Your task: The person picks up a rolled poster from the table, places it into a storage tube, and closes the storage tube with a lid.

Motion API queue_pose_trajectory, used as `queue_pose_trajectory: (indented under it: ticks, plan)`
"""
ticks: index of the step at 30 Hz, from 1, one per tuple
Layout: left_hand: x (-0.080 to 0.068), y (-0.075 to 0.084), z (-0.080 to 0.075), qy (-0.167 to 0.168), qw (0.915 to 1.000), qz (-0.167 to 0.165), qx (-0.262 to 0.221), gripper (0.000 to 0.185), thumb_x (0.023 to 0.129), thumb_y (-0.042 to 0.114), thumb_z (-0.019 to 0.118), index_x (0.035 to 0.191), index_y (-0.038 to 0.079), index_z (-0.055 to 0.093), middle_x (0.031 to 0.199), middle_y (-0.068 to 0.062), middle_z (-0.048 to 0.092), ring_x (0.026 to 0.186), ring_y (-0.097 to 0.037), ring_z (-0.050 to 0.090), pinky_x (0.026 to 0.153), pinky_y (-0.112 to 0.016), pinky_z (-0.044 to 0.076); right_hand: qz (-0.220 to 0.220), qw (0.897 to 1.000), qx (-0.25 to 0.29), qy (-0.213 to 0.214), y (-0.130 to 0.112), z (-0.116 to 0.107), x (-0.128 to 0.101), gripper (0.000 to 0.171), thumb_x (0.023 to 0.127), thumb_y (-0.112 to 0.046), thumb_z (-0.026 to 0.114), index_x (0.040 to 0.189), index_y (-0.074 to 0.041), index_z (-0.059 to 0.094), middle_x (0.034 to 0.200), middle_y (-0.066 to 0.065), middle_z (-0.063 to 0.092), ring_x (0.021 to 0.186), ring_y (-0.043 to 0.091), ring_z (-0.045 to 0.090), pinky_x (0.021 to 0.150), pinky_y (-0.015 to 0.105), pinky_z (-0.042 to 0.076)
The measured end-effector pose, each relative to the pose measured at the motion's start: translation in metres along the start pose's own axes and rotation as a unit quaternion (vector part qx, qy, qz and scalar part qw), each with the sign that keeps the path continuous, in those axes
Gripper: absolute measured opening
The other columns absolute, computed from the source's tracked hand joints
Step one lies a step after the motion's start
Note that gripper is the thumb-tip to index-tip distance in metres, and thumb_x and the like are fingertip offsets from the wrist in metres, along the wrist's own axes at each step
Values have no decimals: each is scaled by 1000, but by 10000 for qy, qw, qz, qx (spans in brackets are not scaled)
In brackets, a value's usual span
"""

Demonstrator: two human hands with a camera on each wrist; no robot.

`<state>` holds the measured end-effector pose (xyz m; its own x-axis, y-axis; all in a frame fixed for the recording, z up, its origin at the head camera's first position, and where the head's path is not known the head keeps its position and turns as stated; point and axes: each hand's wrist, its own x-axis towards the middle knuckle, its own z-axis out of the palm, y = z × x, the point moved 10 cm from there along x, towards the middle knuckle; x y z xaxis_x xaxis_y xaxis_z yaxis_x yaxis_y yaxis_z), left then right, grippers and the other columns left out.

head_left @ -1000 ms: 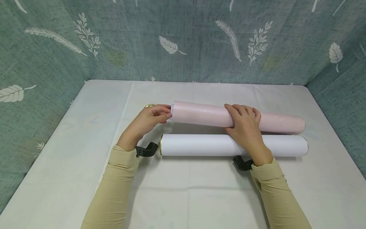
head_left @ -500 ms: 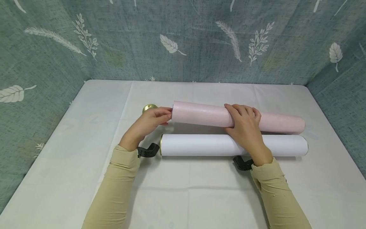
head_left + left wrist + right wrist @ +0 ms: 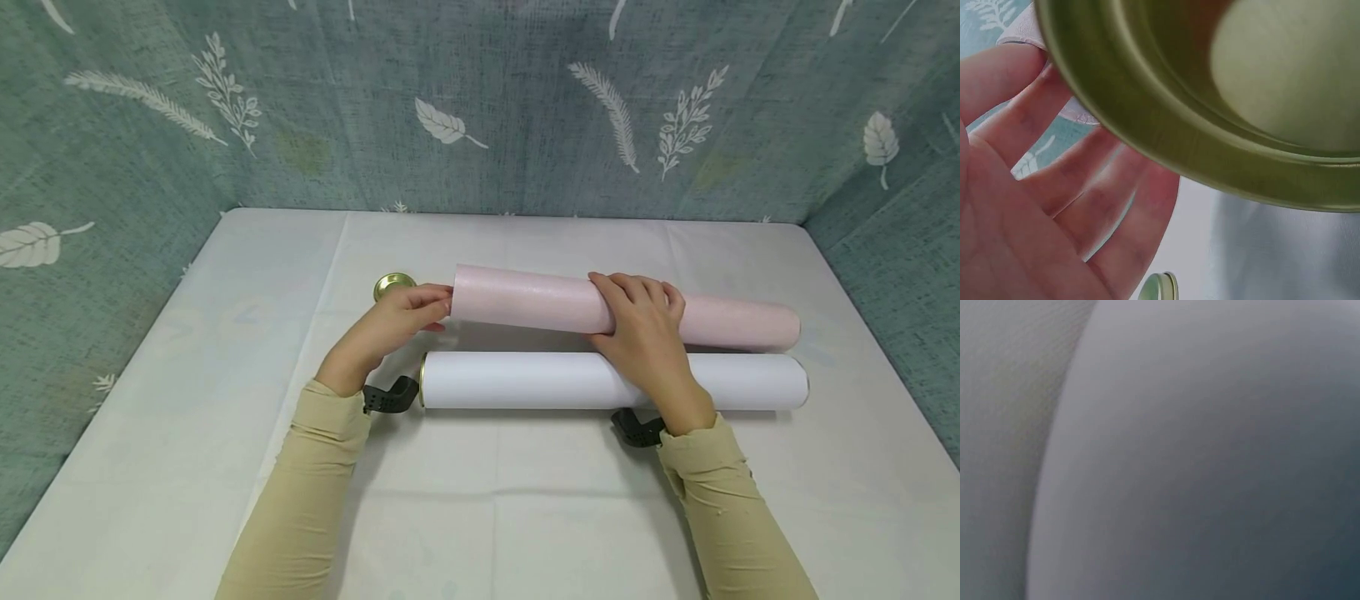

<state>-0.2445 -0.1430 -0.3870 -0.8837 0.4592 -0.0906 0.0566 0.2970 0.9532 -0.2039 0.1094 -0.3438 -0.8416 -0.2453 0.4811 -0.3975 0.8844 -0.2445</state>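
Pink tube [image 3: 570,304] lies left-right, hands at it.

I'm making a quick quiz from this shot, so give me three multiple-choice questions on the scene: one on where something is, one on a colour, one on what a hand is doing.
1. Where does the gold lid lie?
A. On the table, left of the pink roll's end
B. On top of the white tube
C. In the right hand

2. What colour is the tube nearer the person?
A. Pink
B. White
C. Green

3. What is the right hand doing?
A. Lying flat on the table
B. Gripping the pink roll from above
C. Holding the gold lid

Answers: 1 A, the lid sits on the cloth just beyond the left hand. 2 B, the near tube is white and the far roll pink. 3 B, its fingers curl over the roll.
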Motion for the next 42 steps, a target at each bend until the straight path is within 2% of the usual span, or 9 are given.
queue_pose_trajectory:
  ticks: [5, 8, 11, 17, 23, 29, 33, 38, 42]
  plan:
    - [-1, -5, -8, 154, 9995, -262, 54, 31, 91, 24, 51, 118, 9, 55, 115, -6, 54, 104, -28, 53, 86, -36, 43, 8, 10000, 4, -12, 0, 0, 0, 72, 61, -20, 81, 125, -18, 50, 117, 6, 51, 108, 29, 40, 92, 52, 16]
    - [-3, -4, -16, 282, 9994, -211, 10, 31, 92, 26, 50, 116, 8, 56, 116, -7, 54, 105, -24, 53, 86, -36, 43, 6, 10000, -14, -7, 0, 0, 1, 72, 61, -20, 81, 125, -18, 50, 117, 6, 51, 108, 29, 40, 92, 52, 16]
    - [-10, 0, -30, 642, 9975, -294, 3, 31, 92, 26, 50, 114, 4, 55, 119, -6, 53, 105, -21, 52, 88, -37, 41, 3, 10000, -34, -4, 0, 0, 1, 71, 62, -21, 81, 125, -18, 50, 117, 6, 51, 108, 29, 40, 92, 52, 17]
    - [-27, -1, -64, 1719, 9838, -505, -70, 31, 92, 25, 51, 111, 2, 55, 112, -13, 56, 103, -27, 53, 87, -42, 41, -1, 10000, -47, -29, 0, 1, 1, 70, 63, -22, 80, 126, -18, 49, 117, 6, 51, 108, 29, 40, 92, 53, 16]
    - [-27, -21, -85, 2304, 9722, -425, -47, 33, 90, 30, 53, 112, 5, 56, 114, -14, 54, 102, -25, 51, 84, -42, 42, 14, 10000, -57, -32, 0, 1, 1, 70, 63, -22, 80, 126, -18, 49, 117, 6, 51, 108, 29, 40, 92, 52, 17]
    - [-24, -35, -95, 2853, 9568, -339, 449, 43, 86, 44, 54, 116, 12, 55, 116, -2, 54, 107, -15, 47, 89, -39, 38, -6, 10000, -31, -7, 0, 1, 1, 71, 61, -20, 81, 125, -18, 50, 117, 5, 51, 108, 29, 40, 91, 52, 17]
    - [-21, -41, -92, 2915, 9534, -463, 634, 49, 84, 50, 53, 122, 20, 49, 128, 2, 44, 121, -15, 35, 97, -39, 27, -45, 10000, -19, 32, -1, 0, 1, 72, 60, -20, 81, 125, -17, 50, 116, 5, 51, 107, 29, 40, 91, 52, 17]
    - [-18, -51, -87, 2774, 9574, -627, 491, 51, 85, 46, 55, 127, 20, 43, 138, -2, 29, 128, -20, 24, 101, -42, 22, -67, 10000, -20, 26, -2, 0, 1, 72, 61, -20, 81, 125, -17, 50, 116, 6, 51, 108, 28, 40, 91, 52, 17]
    - [-13, -60, -81, 2417, 9651, -810, 602, 52, 86, 42, 55, 129, 17, 42, 140, -6, 26, 129, -25, 22, 100, -45, 21, -50, 10000, -17, 0, -1, 0, 0, 72, 61, -21, 82, 126, -17, 50, 117, 6, 51, 108, 29, 40, 92, 52, 17]
